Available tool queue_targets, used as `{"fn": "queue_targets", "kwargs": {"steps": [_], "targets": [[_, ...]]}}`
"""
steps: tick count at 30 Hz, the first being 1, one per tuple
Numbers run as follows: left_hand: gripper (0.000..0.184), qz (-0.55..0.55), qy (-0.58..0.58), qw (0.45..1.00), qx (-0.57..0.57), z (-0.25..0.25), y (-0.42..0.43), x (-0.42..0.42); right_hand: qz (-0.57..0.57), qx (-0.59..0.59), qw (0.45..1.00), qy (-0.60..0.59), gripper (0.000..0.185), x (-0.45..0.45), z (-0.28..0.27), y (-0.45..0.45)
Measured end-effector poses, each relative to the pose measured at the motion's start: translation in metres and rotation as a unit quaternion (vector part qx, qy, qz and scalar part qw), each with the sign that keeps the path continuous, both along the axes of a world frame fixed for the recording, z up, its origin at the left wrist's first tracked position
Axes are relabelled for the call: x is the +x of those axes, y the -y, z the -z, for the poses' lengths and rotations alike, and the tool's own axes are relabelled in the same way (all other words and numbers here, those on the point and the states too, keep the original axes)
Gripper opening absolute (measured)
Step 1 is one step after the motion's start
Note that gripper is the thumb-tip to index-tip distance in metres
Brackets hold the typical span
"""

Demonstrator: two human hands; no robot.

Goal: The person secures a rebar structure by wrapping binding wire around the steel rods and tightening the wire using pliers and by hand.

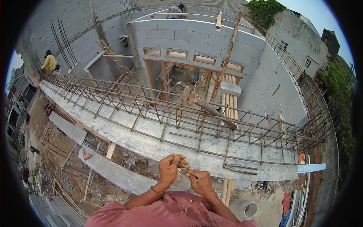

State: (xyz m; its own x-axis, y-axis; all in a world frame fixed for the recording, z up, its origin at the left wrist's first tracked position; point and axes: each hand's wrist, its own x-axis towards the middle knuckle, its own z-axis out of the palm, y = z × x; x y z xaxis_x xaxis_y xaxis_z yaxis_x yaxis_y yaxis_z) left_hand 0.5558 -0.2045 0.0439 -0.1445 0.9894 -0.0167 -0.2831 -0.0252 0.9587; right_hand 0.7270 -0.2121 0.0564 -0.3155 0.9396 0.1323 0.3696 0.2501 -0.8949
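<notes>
While your left hand (171, 167) and right hand (202, 182) pinch possibly wire (184, 171), fingers curled | lower centre | pincers (237, 166) lie lower right

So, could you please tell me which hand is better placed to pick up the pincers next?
Probably the right hand: the pincers lie on the board to its right, closer than to the left hand, which would likely have to reach across. It looks pinched shut, though.

Faded red shirt (177, 213) here, dusty, darker patches and pale flecks across the front; sleeve (109, 212) in that same red; slim dark band (157, 191) circling the left wrist; left hand (171, 168) bare, right hand (200, 183) bare too!
</notes>
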Motion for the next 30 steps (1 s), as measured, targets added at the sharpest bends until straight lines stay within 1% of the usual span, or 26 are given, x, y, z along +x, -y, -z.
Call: {"fn": "queue_targets", "kwargs": {"steps": [1,3,4,5,6,7,8,9,10,12,14,16,18,21,22,24,25,27,28,30], "targets": [[0.037,0.000,0.000,1.000,-0.002,-0.001,-0.002,-0.002,-0.004,-0.065,0.998,-0.018,0.014,-0.001,0.003,0.000],[0.039,0.040,0.074,0.993,-0.081,-0.009,-0.008,-0.007,0.005,-0.056,0.998,-0.035,0.015,0.000,0.009,-0.001],[0.039,0.038,0.074,0.993,-0.082,-0.012,-0.009,-0.007,0.015,-0.045,0.997,-0.054,0.017,0.001,0.012,-0.003],[0.040,0.050,0.109,0.990,-0.078,-0.016,-0.009,-0.004,0.014,-0.045,0.997,-0.053,0.017,0.003,0.013,-0.004],[0.042,0.063,0.144,0.985,-0.073,-0.018,-0.009,-0.003,0.007,-0.080,0.992,-0.094,0.018,0.007,0.014,-0.006],[0.042,0.062,0.145,0.985,-0.072,-0.017,-0.007,-0.005,0.001,-0.114,0.984,-0.134,0.020,0.010,0.014,-0.008],[0.044,0.095,0.155,0.982,-0.041,-0.014,-0.006,-0.007,0.001,-0.113,0.985,-0.133,0.020,0.016,0.013,-0.010],[0.046,0.129,0.164,0.978,-0.010,-0.014,-0.005,-0.010,-0.031,-0.242,0.945,-0.218,0.020,0.021,0.012,-0.012],[0.046,0.128,0.165,0.978,-0.010,-0.013,-0.005,-0.014,-0.061,-0.365,0.880,-0.298,0.021,0.023,0.010,-0.013],[0.041,0.189,0.003,0.981,0.049,-0.012,-0.005,-0.022,-0.066,-0.368,0.879,-0.296,0.021,0.019,0.007,-0.009],[0.039,0.168,0.021,0.985,0.033,-0.020,-0.006,-0.018,-0.071,-0.372,0.878,-0.293,0.021,0.013,0.007,-0.006],[0.037,0.148,0.038,0.988,0.019,-0.021,-0.007,-0.014,-0.043,-0.338,0.894,-0.291,0.022,0.008,0.012,-0.004],[0.033,0.092,0.070,0.993,-0.006,-0.016,-0.008,-0.012,-0.039,-0.329,0.902,-0.277,0.022,0.004,0.012,-0.002],[0.030,0.067,0.057,0.996,0.014,-0.011,-0.005,-0.012,-0.041,-0.307,0.917,-0.252,0.023,-0.001,0.014,0.001],[0.030,0.068,0.058,0.996,0.013,-0.011,-0.003,-0.012,-0.050,-0.295,0.924,-0.240,0.024,-0.002,0.014,0.003],[0.029,0.066,-0.008,0.998,0.003,-0.016,-0.001,-0.014,-0.044,-0.293,0.928,-0.226,0.024,-0.006,0.008,0.006],[0.029,0.067,-0.007,0.998,0.003,-0.015,-0.002,-0.016,-0.040,-0.291,0.932,-0.214,0.024,-0.006,0.006,0.007],[0.030,0.103,0.021,0.994,-0.040,-0.016,-0.010,-0.020,-0.027,-0.289,0.930,-0.225,0.024,-0.005,0.009,0.005],[0.030,0.103,0.022,0.994,-0.040,-0.018,-0.012,-0.018,-0.016,-0.285,0.928,-0.238,0.024,-0.004,0.011,0.004],[0.034,0.090,0.086,0.992,-0.006,-0.022,-0.016,-0.011,0.006,-0.288,0.925,-0.249,0.024,0.001,0.010,0.000]]}}
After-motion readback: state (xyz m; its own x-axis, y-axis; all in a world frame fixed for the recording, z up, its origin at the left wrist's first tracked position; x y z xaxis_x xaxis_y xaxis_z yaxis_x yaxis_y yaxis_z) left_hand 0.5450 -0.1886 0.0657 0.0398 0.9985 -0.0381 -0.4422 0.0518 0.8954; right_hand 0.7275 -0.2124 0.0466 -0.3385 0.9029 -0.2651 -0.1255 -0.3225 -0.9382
